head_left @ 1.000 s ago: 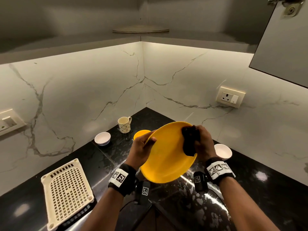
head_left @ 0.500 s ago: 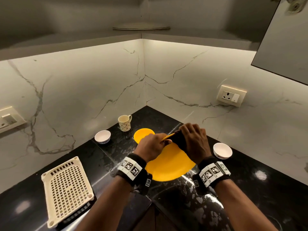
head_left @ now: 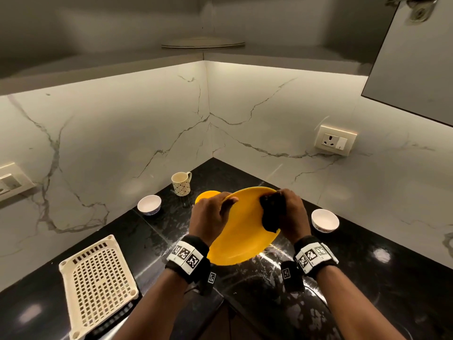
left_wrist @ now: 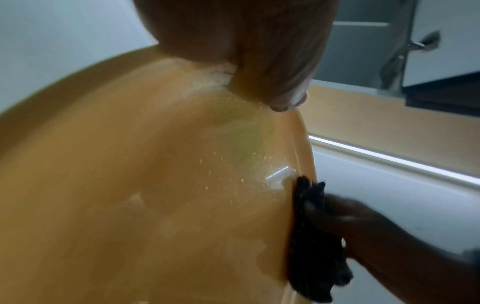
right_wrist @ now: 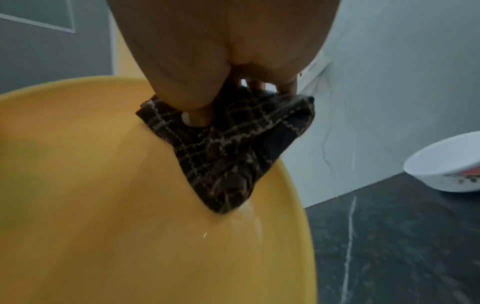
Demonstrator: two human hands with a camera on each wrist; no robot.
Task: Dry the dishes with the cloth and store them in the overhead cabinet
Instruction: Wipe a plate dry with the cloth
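Fingers (head_left: 228, 201) of left hand (head_left: 210, 217) grip yellow plate (head_left: 242, 236); right hand (head_left: 291, 217) presses cloth (head_left: 270, 214) on it.

Yellow plate (head_left: 241, 231) tipped back up from its flatter pose half a second ago, face toward the person again, right hand (head_left: 291, 214) with dark checked cloth (head_left: 270, 213) shifted from the 12 o'clock rim to about 2 o'clock, left hand (head_left: 210, 217) regripped at 10 o'clock.

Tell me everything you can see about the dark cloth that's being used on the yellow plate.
The cloth is dark brown with a thin pale check, woven and bunched into a wad. The right hand grips it, thumb on top, and presses it against the rim of the tilted yellow plate, wrapping over the edge. Water droplets dot the plate beside it. The left hand holds the plate's opposite rim; nothing else touches the cloth.
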